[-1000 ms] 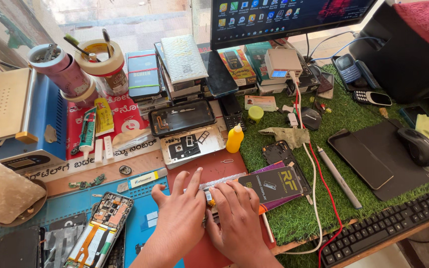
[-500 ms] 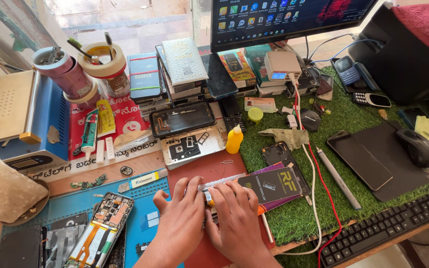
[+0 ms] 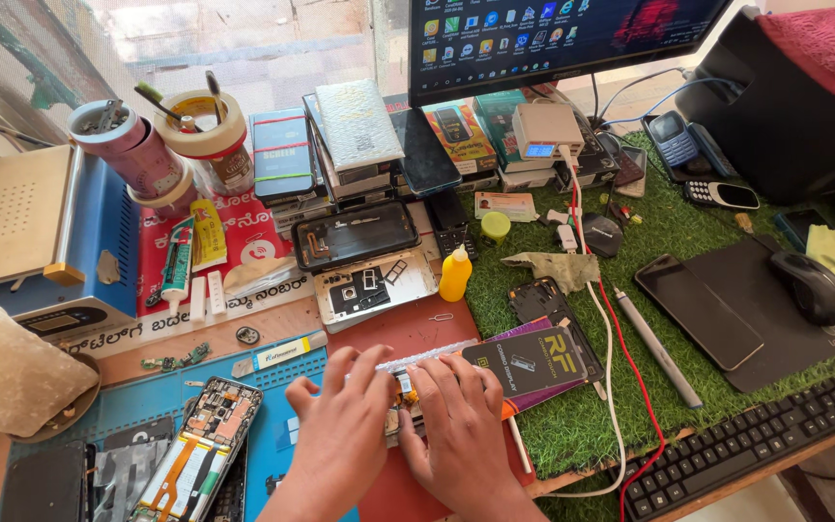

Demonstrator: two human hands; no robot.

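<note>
- Left hand (image 3: 340, 435): placed palm-down on the red mat (image 3: 408, 333), fingers spread slightly and pressing on the near end of a small phone part (image 3: 403, 391) that lies between both hands.
- Right hand (image 3: 461, 435): placed palm-down just beside the left hand, fingers close together and bearing on the same part from its right side; the fingertips reach up to a dark flat box (image 3: 529, 360).
- Phone part: mostly hidden under the fingers (only a narrow strip with orange and metallic detail shows in the gap between the hands). Whether either hand grips it or merely presses it down cannot be determined.
- Silver strip (image 3: 427, 355): lies on the red mat just beyond the fingertips, running toward the dark flat box.
- Opened phone (image 3: 207, 440): rests on the blue work mat (image 3: 282, 425), to the left of the left hand, internal boards exposed.
- Yellow bottle (image 3: 455, 274): stands upright at the edge of the green turf mat (image 3: 688, 222), beyond the hands.
- Grey phone back cover (image 3: 374, 285): lies beyond the red mat, with a black phone frame (image 3: 355, 235) behind it.
- Keyboard (image 3: 756, 445): lies to the right of the hands, on the near edge of the desk.
- Mouse (image 3: 811, 287): sits on a black pad (image 3: 775, 319), well apart from both hands.
</note>
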